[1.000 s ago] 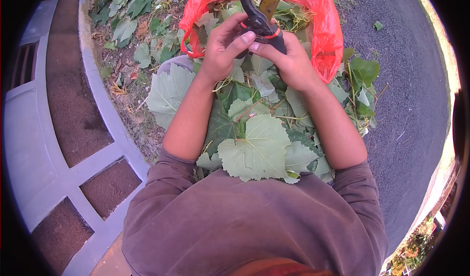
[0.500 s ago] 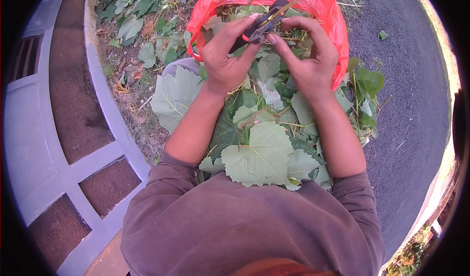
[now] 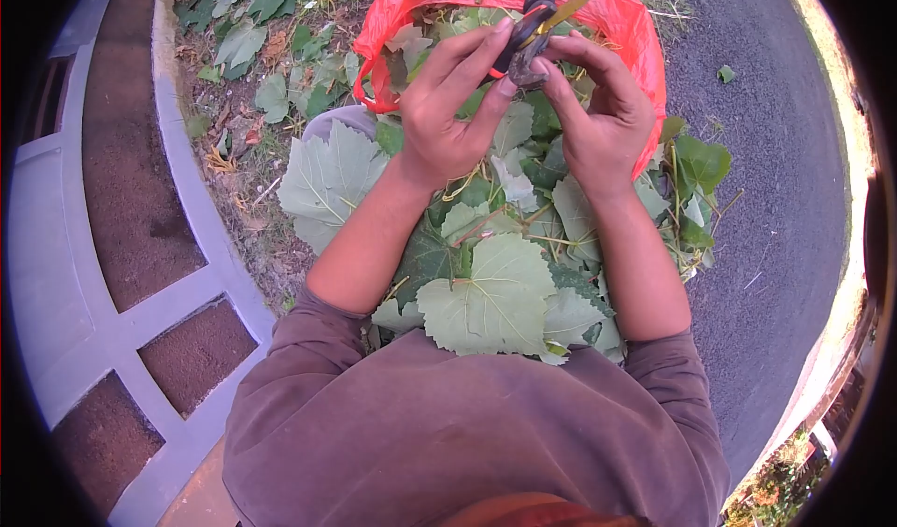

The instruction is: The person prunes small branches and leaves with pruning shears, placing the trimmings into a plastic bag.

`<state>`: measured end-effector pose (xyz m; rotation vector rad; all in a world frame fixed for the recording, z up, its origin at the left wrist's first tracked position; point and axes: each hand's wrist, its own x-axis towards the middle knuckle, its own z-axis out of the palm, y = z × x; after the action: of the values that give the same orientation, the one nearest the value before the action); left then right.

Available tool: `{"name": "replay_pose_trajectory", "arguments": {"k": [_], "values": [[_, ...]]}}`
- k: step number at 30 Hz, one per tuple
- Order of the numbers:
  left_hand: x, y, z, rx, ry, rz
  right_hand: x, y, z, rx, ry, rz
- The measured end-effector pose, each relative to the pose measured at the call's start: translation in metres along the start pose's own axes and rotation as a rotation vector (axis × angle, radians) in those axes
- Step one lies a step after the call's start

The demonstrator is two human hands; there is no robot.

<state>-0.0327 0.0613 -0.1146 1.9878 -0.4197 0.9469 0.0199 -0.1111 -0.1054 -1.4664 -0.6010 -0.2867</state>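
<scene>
Pruning shears (image 3: 525, 46) with dark, red-edged handles and a gold-coloured blade are held up between my two hands. My left hand (image 3: 447, 121) has its fingers and thumb closed on the handle side. With thumb and forefinger, my right hand (image 3: 607, 121) pinches the shears near the pivot and blade base. The shears are tilted, with the blade pointing up to the right. Behind them stands an open red plastic bag (image 3: 645, 78) with leaves inside. Large lobed green leaves (image 3: 491, 293) are heaped between my forearms, against my shirt.
More cut leaves (image 3: 248, 41) lie on the soil at the upper left. Leafy stems (image 3: 701, 163) spread at the right, beside the asphalt (image 3: 766, 200). A pale concrete edging (image 3: 201, 191) with soil-filled sections runs along the left.
The shears have turned more upright and shifted slightly right, with the blade showing more. My left hand has moved right and a little up; my right fingers have shifted along the tool.
</scene>
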Motion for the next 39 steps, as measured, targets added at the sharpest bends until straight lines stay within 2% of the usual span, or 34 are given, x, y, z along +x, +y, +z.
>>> {"name": "replay_pose_trajectory", "arguments": {"k": [6, 8, 12, 15, 17, 22, 29, 31, 32, 34, 35, 37, 38, 39], "values": [[0.002, 0.000, 0.004, -0.054, 0.039, 0.049, 0.002, 0.004, -0.004, -0.076, 0.000, -0.084], [0.001, 0.002, 0.006, -0.056, 0.045, -0.001, 0.001, 0.004, -0.003, -0.055, 0.007, -0.077], [-0.002, 0.000, 0.009, -0.063, 0.042, -0.002, 0.001, 0.001, -0.002, 0.021, 0.008, 0.027], [-0.007, -0.005, 0.014, -0.171, 0.084, -0.076, 0.004, -0.005, -0.001, 0.077, 0.005, 0.108], [-0.009, -0.005, 0.014, -0.330, 0.089, -0.198, 0.004, -0.004, -0.003, 0.125, 0.005, 0.154], [-0.009, -0.004, 0.016, -0.309, 0.067, -0.173, 0.008, 0.006, -0.008, -0.050, -0.023, -0.111], [-0.010, -0.003, 0.017, -0.235, 0.084, -0.123, 0.003, 0.009, -0.004, -0.076, 0.016, -0.118], [-0.009, -0.003, 0.017, -0.206, 0.083, -0.108, -0.002, 0.008, -0.004, -0.050, -0.031, 0.064], [-0.009, -0.004, 0.017, -0.192, 0.082, -0.094, -0.004, 0.005, -0.002, -0.050, -0.031, 0.066], [-0.008, -0.004, 0.017, -0.179, 0.081, -0.080, -0.004, -0.001, 0.005, 0.256, 0.046, 0.293], [-0.008, -0.004, 0.017, -0.188, 0.093, -0.067, -0.002, -0.004, 0.004, 0.256, 0.046, 0.293], [-0.007, -0.004, 0.017, -0.196, 0.107, -0.053, 0.006, -0.009, 0.001, 0.005, -0.018, 0.124], [-0.008, -0.004, 0.017, -0.207, 0.099, -0.050, 0.009, -0.009, -0.003, 0.007, -0.021, 0.122], [-0.008, -0.004, 0.016, -0.219, 0.090, -0.048, 0.011, -0.008, -0.009, -0.182, -0.090, -0.038]]}}
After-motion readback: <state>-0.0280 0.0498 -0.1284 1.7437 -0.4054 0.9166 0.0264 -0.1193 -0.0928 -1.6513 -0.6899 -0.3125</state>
